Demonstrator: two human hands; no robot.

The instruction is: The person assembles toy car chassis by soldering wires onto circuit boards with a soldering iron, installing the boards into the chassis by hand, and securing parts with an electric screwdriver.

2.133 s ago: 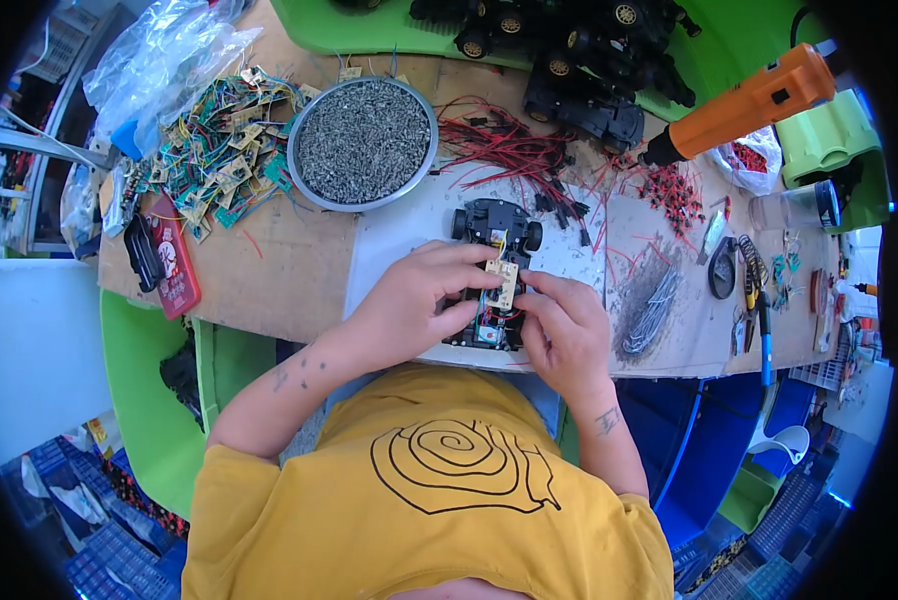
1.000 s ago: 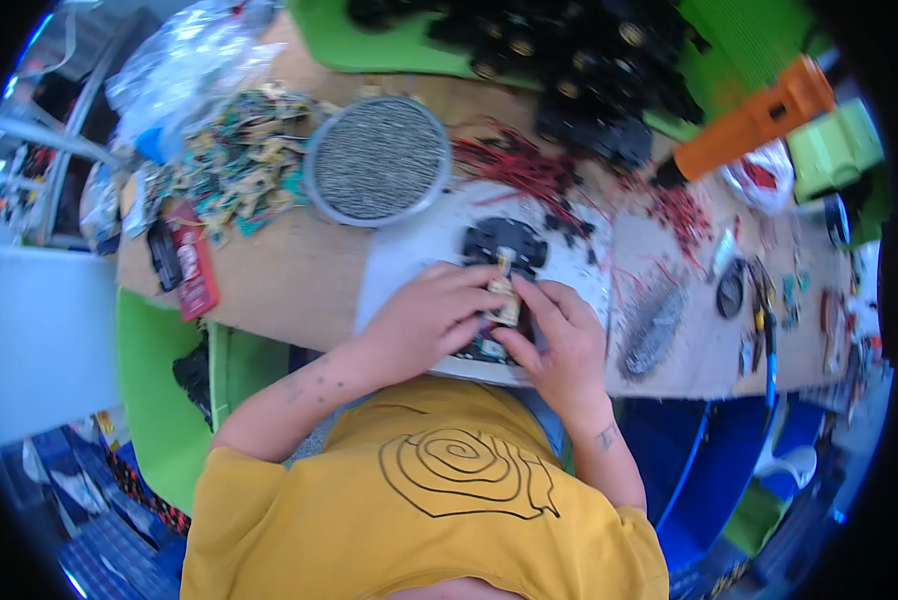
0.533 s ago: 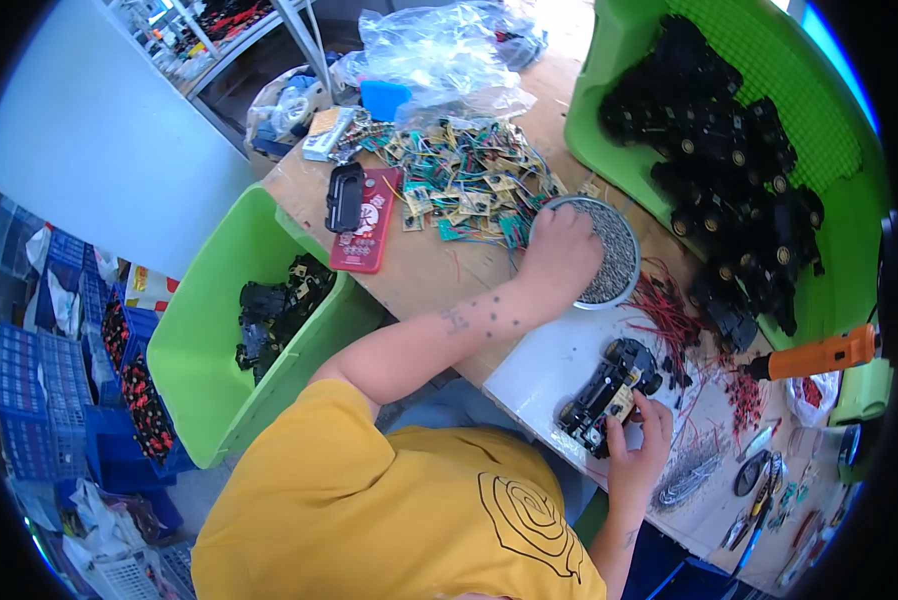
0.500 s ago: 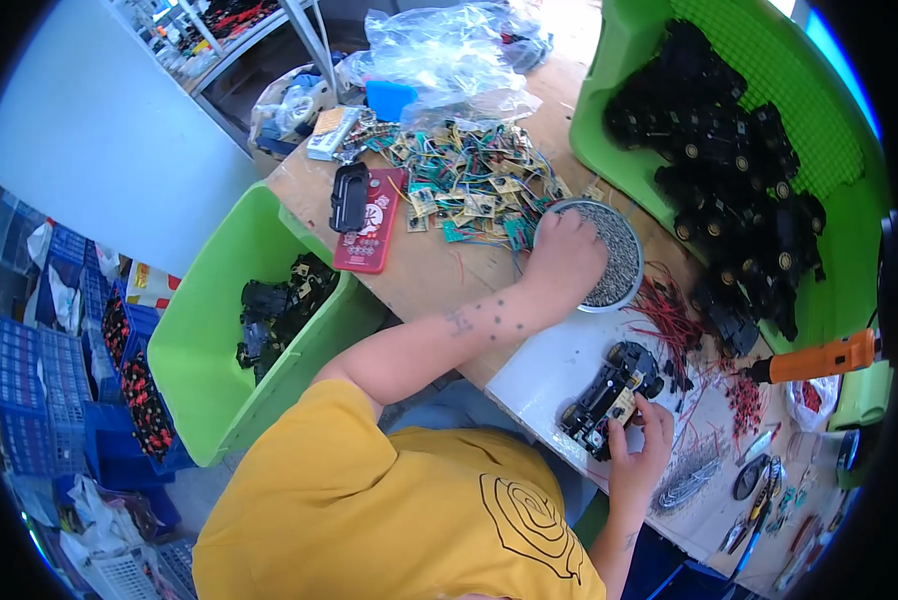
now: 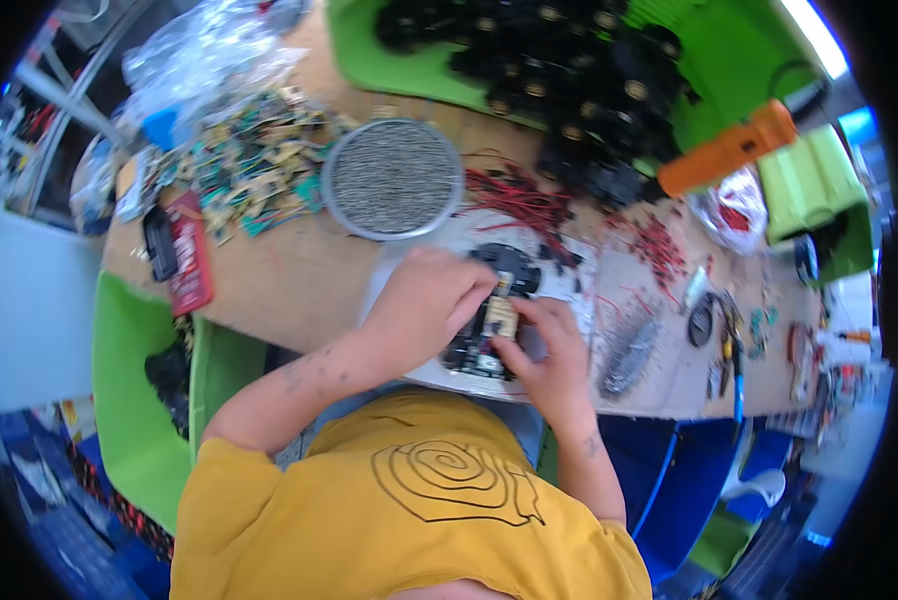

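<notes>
Returning from the round silver-rimmed bowl [image 5: 409, 235] of small grey metal pieces at eleven o'clock, your left hand [image 5: 424, 300] now sits over the black plastic car chassis [image 5: 514, 262], so the work appears to be back at the tan rectangular circuit board [image 5: 501, 318]. Its thumb and forefinger look pressed together near the board's far end; blur hides whether anything is between them. Your right hand [image 5: 554, 350] has thumb and forefinger apart, touching the board's three o'clock side; whether they pinch it, you cannot tell. The chassis lies on the white sheet [image 5: 431, 372], its six o'clock end just inside the table's near edge. Bare brown tabletop [image 5: 269, 270] gives you room towards nine o'clock; tangled red wires [image 5: 519, 200] crowd twelve, and the orange cylindrical power driver [image 5: 729, 150] hangs at two.
</notes>
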